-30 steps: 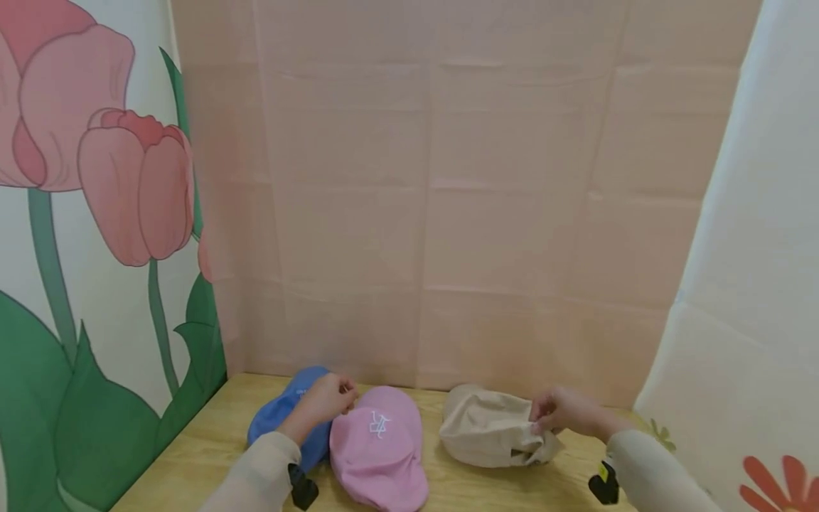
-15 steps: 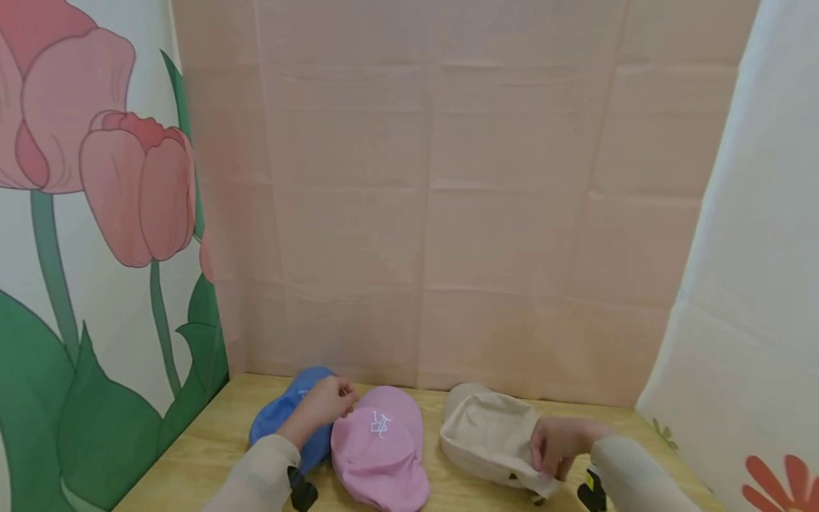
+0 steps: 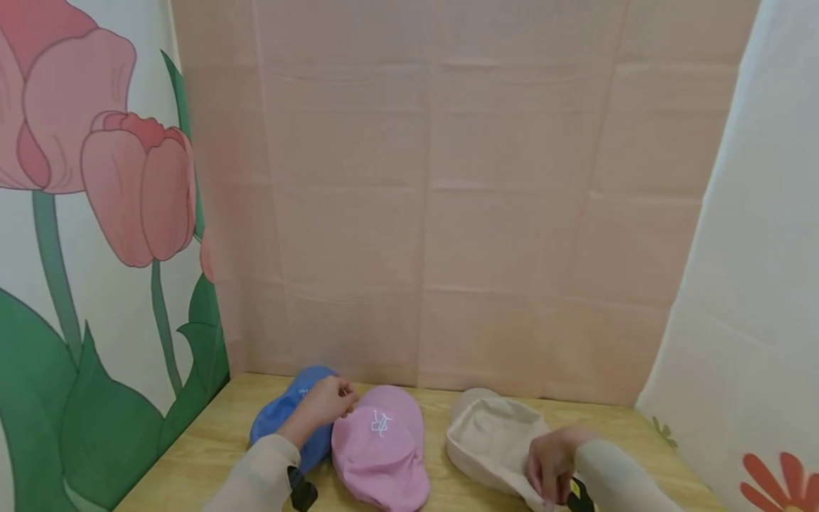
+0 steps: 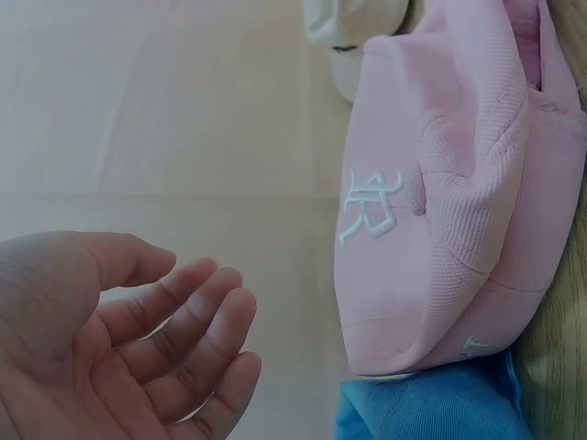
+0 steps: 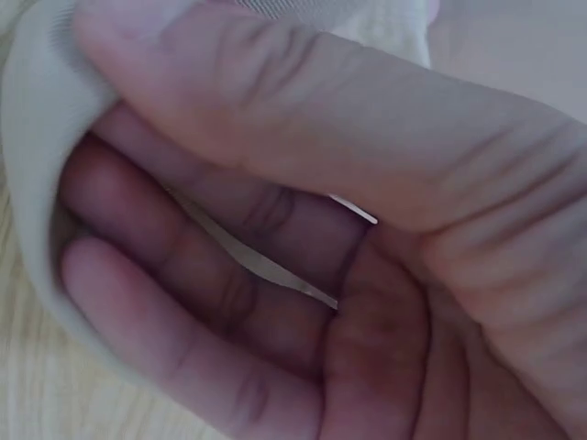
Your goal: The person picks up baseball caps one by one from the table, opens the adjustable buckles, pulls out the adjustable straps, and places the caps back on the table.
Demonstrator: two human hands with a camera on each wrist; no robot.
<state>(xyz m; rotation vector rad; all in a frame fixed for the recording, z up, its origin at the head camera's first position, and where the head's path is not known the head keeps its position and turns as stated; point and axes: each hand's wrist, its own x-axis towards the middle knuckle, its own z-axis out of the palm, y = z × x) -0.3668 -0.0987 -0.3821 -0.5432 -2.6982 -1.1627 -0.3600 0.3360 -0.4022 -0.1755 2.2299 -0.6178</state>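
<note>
A beige cap (image 3: 493,437) lies on the right side of the wooden table, its hollow inside facing up. My right hand (image 3: 555,461) grips the cap's near right edge; in the right wrist view the thumb and curled fingers (image 5: 138,321) hold the beige fabric (image 5: 32,174). My left hand (image 3: 328,398) hovers over the blue cap, beside the pink one, with nothing in it. Its fingers (image 4: 174,339) are loosely bent in the left wrist view. The pink cap (image 3: 380,455) bears white embroidery and leans against the blue cap (image 3: 278,419), partly covered by my left arm.
The wooden table (image 3: 205,441) ends at a pinkish-brown backdrop cloth (image 3: 422,213). A tulip-printed panel (image 3: 121,306) stands on the left and a pale panel (image 3: 742,320) with a red flower on the right.
My right hand has moved toward the front of the table, drawing the beige cap's edge with it, so the cap's inside shows wider. The left hand and the other caps stay put.
</note>
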